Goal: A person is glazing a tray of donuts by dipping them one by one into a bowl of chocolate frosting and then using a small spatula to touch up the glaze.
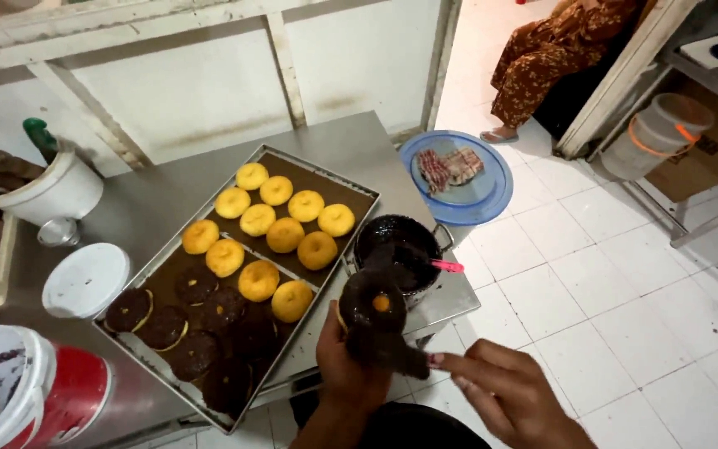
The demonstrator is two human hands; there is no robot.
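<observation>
My left hand (345, 363) holds a ring doughnut (373, 304) coated in dark chocolate, upright, just in front of a black pot of chocolate (396, 245) with a pink-handled tool (446, 266) in it. My right hand (504, 391) is beside it, its fingertips touching a dark chocolate-covered piece below the doughnut. A metal tray (351, 185) lies left of the pot. It carries several plain yellow doughnuts (276, 234) at the far end and several chocolate-coated doughnuts (197, 324) at the near end.
The tray lies on a steel table (342, 137). On its left stand a white lidded tub (85, 280), a red bucket (39, 391) and a white container (47, 193). A blue lid (459, 176) is on the floor. A seated person (554, 50) is beyond it.
</observation>
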